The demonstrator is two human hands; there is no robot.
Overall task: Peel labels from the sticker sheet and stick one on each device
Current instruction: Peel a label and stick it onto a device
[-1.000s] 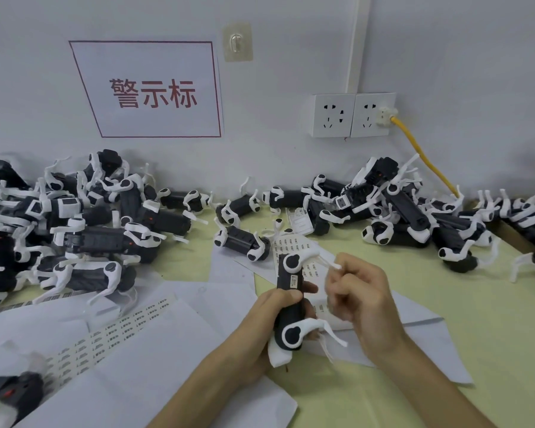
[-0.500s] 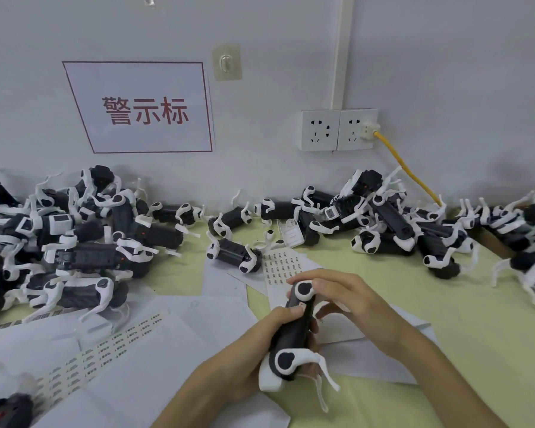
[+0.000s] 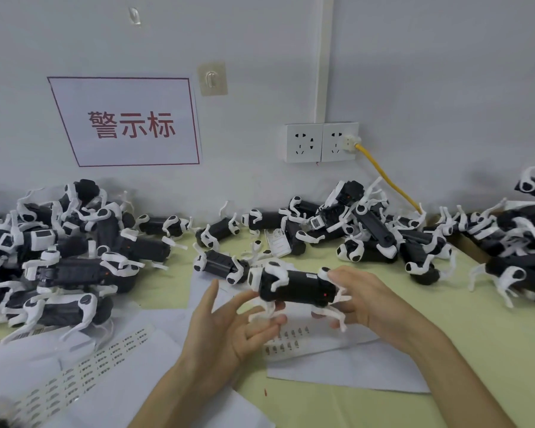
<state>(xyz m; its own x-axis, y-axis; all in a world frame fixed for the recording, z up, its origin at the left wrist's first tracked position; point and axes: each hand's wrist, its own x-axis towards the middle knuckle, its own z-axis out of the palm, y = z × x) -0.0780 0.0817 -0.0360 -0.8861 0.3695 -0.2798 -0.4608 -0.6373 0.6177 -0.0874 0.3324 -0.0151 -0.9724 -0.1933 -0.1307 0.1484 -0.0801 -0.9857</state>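
Observation:
A black robot-dog device with white legs (image 3: 294, 287) lies sideways in the air above the table, a small white label on its back. My right hand (image 3: 368, 301) grips its right end, thumb on top. My left hand (image 3: 229, 322) is spread open to its left, fingertips touching the device's underside and a white leg. A sticker sheet (image 3: 286, 338) with rows of small labels lies on the paper under my hands. A long label strip (image 3: 84, 369) lies at the lower left.
Heaps of the same black-and-white devices fill the left (image 3: 59, 257), the back middle (image 3: 352, 230) and the right (image 3: 513, 242) of the yellow-green table (image 3: 476, 335). White paper sheets (image 3: 346, 372) cover the near side. A yellow cable (image 3: 386, 177) runs from the wall socket.
The device has turned from upright in my left hand to lying sideways. My right hand now grips its end and my left hand has let go and spread open.

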